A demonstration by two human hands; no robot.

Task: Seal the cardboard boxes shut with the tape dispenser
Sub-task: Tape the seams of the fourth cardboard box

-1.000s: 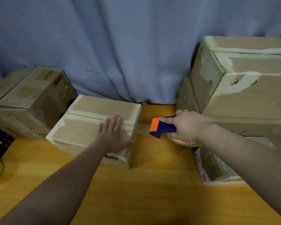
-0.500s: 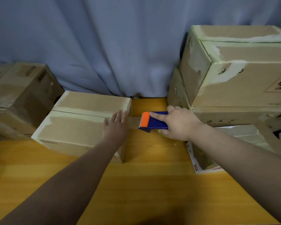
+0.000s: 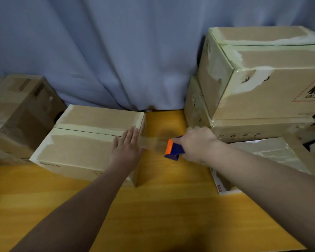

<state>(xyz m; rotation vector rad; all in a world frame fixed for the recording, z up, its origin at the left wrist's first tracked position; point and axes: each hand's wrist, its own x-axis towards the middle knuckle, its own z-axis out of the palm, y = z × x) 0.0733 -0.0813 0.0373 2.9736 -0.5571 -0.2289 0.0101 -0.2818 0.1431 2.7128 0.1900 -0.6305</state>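
Note:
A low cardboard box with its flaps closed lies on the wooden table, left of centre. My left hand presses flat on the box top at its right edge, fingers spread. My right hand grips the blue and orange tape dispenser a short way right of the box, above the table. A strip of clear tape stretches from the box's right edge to the dispenser's orange end.
Two taped cardboard boxes are stacked at the right against the blue curtain. Another brown box stands at the left. A small white carton and a further box lie by my right forearm.
My right hand has pulled the dispenser to the right, away from the box, drawing out a longer strip of tape. My left hand slid to the box's right edge.

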